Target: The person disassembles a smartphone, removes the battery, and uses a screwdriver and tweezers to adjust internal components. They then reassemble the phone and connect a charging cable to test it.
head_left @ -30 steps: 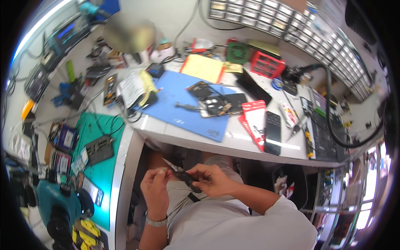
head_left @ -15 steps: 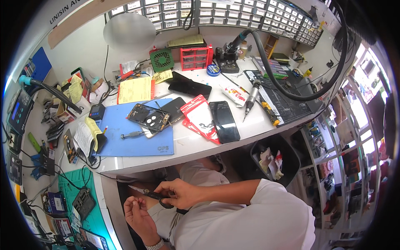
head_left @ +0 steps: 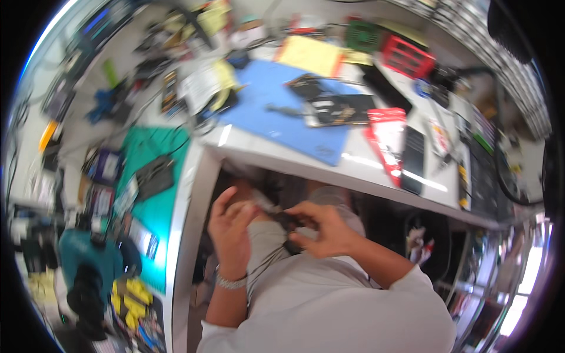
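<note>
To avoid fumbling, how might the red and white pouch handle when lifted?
The red and white pouch probably feels light and bendy, since it looks thin. Lying flat, it seems unlikely to roll. Dragged right, it might nudge the dark phone close beside it.

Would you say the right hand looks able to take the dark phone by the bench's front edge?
Probably not yet: the right hand grips a dark tool over the lap. Once freed, it should manage, since the dark phone looks uncovered.
</note>
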The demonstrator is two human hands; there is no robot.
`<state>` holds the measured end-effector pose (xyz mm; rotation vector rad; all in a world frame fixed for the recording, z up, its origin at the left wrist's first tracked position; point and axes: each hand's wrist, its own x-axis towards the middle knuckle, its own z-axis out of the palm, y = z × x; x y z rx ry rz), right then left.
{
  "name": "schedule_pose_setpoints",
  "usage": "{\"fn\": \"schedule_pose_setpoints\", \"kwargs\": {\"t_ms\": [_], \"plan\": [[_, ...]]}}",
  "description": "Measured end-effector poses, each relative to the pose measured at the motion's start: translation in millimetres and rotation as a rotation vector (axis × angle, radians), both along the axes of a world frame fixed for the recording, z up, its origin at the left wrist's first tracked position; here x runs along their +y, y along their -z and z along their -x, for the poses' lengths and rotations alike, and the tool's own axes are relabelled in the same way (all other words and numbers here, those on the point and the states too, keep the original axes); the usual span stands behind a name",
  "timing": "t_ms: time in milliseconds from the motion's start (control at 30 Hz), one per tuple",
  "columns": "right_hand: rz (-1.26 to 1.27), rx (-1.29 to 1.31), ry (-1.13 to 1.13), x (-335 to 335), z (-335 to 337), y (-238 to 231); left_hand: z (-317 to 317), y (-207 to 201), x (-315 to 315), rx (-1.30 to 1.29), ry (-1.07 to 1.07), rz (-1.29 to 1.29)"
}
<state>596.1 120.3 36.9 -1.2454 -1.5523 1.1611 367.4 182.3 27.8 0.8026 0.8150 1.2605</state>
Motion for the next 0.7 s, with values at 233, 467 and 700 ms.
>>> {"fn": "schedule_pose_setpoints", "kwargs": {"t_ms": [233,467,700], "plan": [[-0.042,-0.069,-0.048,0.5,12.1,2.4,5.2,2.1,-5.2,-0.038,-0.134,0.064],[-0.107,-0.128,-0.053,0.8,8.7,2.0,7.0,-6.5,-5.1,0.099,-0.119,0.014],[-0.083,-0.172,-0.086,2.9,6.2,-8.3,7.6,-9.6,-3.7,0.142,-0.115,0.029]]}}
